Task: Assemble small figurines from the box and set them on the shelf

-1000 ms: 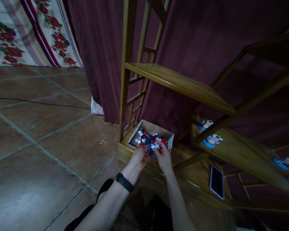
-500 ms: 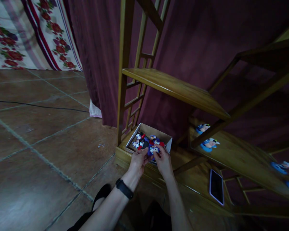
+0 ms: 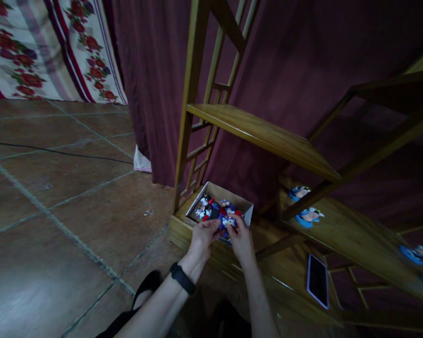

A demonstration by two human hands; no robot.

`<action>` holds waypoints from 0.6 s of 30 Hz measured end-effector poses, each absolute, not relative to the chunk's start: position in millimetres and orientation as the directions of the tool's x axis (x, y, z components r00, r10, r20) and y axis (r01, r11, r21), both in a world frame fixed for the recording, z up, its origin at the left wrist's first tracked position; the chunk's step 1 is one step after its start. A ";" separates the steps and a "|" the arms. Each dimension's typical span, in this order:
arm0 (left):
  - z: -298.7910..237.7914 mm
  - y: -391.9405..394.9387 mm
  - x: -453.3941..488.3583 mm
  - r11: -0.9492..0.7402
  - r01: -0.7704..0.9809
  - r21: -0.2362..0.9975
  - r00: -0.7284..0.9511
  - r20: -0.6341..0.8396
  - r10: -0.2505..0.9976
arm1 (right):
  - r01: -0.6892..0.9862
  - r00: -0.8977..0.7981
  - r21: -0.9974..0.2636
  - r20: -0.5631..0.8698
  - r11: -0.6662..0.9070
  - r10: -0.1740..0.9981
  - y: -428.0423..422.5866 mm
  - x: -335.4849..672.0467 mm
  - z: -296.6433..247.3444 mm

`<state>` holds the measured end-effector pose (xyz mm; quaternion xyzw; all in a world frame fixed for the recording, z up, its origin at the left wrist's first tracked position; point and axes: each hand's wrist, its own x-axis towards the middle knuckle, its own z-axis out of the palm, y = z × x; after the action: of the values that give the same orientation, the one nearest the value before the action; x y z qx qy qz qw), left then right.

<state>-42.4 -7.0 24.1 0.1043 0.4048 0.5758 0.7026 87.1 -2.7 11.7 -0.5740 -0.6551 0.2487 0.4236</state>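
An open cardboard box (image 3: 248, 213) sits on the low wooden shelf and holds several small painted figurines (image 3: 205, 206) in black, red, white and blue. Over its front edge, my left hand (image 3: 203, 234) and my right hand (image 3: 238, 233) pinch one blue-purple and white figurine (image 3: 227, 221) between them. The left fingers grip its left side and the right fingers its right side. A black wristband (image 3: 182, 279) is on my left wrist. My fingers partly hide the held figurine and the front of the box.
A phone (image 3: 317, 280) lies on the low shelf to the right. Several blue-based figurines (image 3: 307, 216) stand on the higher shelf at right. A wooden shelf board (image 3: 261, 136) juts out above the box. A black cable (image 3: 56, 151) crosses the tiled floor.
The view has shifted slightly, so the scene sits a little further right. Both hands keep the figurine between them, with little visible movement of the fingers.
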 end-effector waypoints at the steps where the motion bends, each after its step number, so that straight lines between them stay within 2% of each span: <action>1: 24.1 -7.2 -43.1 0.320 -0.724 0.611 0.007 -0.457 0.889 | 0.560 0.013 -0.799 0.274 0.220 0.962 -3.3 86.2 12.8; 9: 23.0 -11.7 -45.6 0.294 -0.745 0.598 -0.023 -0.464 0.886 | 0.656 -0.043 -0.703 0.328 0.275 0.944 -5.6 78.6 18.9; 12: 22.6 -13.4 -44.7 0.273 -0.727 0.630 -0.051 -0.445 0.894 | 0.610 -0.010 -0.753 0.304 0.247 0.953 -3.5 77.3 14.1; 18: 19.2 -11.8 -45.9 0.209 -0.655 0.726 -0.130 -0.381 0.915 | 0.399 0.086 -0.895 0.252 0.199 0.964 -0.5 76.5 6.6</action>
<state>-45.9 -11.8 19.2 0.1485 0.4379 0.6110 0.6425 76.5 -0.5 6.6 -0.5602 -0.6083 0.2947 0.4790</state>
